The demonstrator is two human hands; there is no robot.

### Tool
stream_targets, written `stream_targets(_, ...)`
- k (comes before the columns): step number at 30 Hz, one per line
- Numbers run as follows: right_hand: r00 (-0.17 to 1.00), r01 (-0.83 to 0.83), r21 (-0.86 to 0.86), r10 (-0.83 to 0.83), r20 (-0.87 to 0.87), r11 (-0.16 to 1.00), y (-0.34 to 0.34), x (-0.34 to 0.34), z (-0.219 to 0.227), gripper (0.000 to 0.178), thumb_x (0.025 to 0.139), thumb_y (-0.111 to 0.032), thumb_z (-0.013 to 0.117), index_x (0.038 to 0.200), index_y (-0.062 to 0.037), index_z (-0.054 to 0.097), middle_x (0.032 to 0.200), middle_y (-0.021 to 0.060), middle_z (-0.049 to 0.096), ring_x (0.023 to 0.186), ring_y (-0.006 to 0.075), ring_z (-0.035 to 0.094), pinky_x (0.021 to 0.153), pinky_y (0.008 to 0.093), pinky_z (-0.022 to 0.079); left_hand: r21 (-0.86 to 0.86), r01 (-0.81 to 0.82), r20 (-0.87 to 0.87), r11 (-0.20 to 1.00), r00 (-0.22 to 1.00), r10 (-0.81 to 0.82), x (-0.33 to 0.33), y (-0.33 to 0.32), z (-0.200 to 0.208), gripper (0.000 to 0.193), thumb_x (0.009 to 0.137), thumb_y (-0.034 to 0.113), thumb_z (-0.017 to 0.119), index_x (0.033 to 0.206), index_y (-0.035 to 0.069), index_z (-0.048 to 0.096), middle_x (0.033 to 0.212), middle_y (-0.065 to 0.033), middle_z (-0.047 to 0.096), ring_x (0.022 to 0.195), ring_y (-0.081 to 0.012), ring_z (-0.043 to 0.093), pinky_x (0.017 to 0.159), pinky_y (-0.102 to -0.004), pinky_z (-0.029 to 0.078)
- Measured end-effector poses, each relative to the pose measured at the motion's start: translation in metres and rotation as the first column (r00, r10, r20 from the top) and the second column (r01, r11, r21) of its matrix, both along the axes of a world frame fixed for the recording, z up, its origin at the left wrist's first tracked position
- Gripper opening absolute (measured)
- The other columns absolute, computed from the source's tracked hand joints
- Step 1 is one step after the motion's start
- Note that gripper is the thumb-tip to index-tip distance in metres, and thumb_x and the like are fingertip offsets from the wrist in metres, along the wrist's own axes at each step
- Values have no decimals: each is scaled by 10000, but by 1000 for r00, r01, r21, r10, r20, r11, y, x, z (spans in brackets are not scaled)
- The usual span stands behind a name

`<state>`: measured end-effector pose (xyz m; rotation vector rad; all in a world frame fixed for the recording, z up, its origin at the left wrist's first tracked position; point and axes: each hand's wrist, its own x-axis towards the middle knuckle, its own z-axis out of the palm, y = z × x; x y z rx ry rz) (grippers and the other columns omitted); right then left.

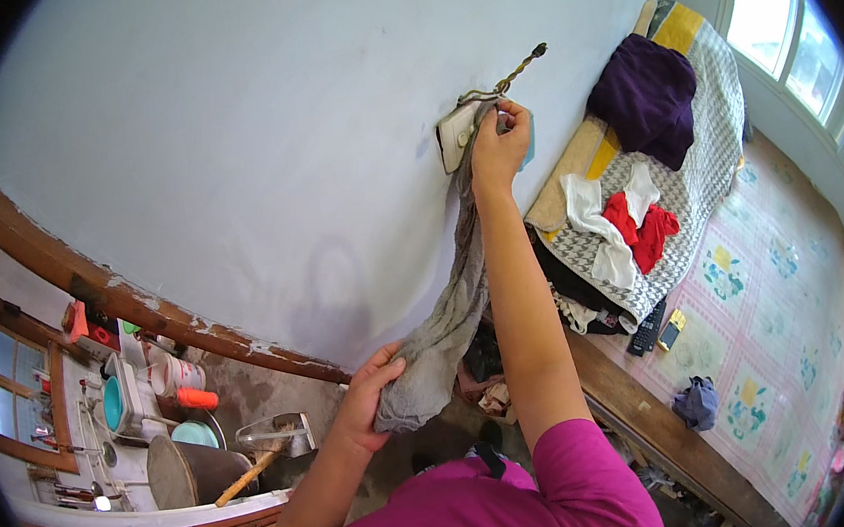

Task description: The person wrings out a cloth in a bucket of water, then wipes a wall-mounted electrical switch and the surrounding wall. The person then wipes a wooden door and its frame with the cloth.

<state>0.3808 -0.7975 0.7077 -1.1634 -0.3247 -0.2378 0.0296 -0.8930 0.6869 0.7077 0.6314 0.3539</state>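
Pale wall [212,161] behind, the right hand [500,148] pinches and the left hand [368,397] clasps a grey cloth [440,334].

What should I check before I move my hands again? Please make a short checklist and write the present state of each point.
1. Left hand holds the lower part of the cloth: ok.
2. Right hand holds the upper part: ok.
3. Cloth clear of the wall box: cannot tell; they overlap in this view.
4. Right fingers well away from the twisted cord: not ok; they are close beside its lower end.
5. Power to the box and cord is off: cannot tell.
6. Red garment apart from the cloth: ok; it lies off to the right.
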Motion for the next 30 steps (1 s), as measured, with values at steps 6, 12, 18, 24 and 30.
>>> stream_targets(6, 1000, -7, 1, 6, 20, 1000, -4, -2, -15, 172, 960, -110, 628, 1083, 9, 649, 1032, 125, 650, 969, 254, 603, 879, 372, 478, 7, -55, 8, 998, 998, 55, -1, -7, 2, 382, 995, 95, 582, 1365, 5, 549, 1249, -116, 674, 1099, -193, 676, 975, -352, 545)
stream_targets(12, 997, 35, -34, -33, 68, 999, -4, -14, -55, 163, 956, -90, 629, 1081, 12, 659, 1038, 132, 663, 954, 269, 615, 879, 374, 486, -11, -6, 42, 1000, 999, 7, 1, -12, 1, 376, 998, 90, 576, 1364, 7, 551, 1258, -118, 674, 1098, -201, 679, 970, -353, 550)
stream_targets(18, 993, 3, -144, 15, 121, 990, -29, -32, -45, 155, 959, -96, 645, 1071, 7, 672, 1024, 133, 653, 905, 269, 617, 815, 366, 496, -17, -31, 23, 999, 999, 31, -2, -16, 2, 367, 995, 85, 578, 1353, 5, 558, 1252, -123, 677, 1094, -204, 682, 971, -356, 551)
stream_targets(24, 950, 132, -118, -92, 297, 984, -30, -45, 19, 161, 949, -77, 667, 1095, -24, 709, 1024, 136, 655, 937, 293, 636, 815, 367, 516, -12, -61, 31, 998, 998, 62, -9, -14, 0, 373, 990, 82, 584, 1353, 3, 563, 1248, -121, 679, 1097, -208, 681, 971, -357, 550)
stream_targets(30, 870, 189, -120, -110, 480, 975, -32, -61, 7, 142, 933, -46, 677, 1069, -48, 717, 1027, 136, 654, 922, 294, 645, 772, 361, 535, -20, -57, -5, 998, 998, 56, -7, -16, 2, 379, 988, 86, 589, 1357, 4, 562, 1248, -115, 679, 1099, -203, 680, 967, -356, 549)
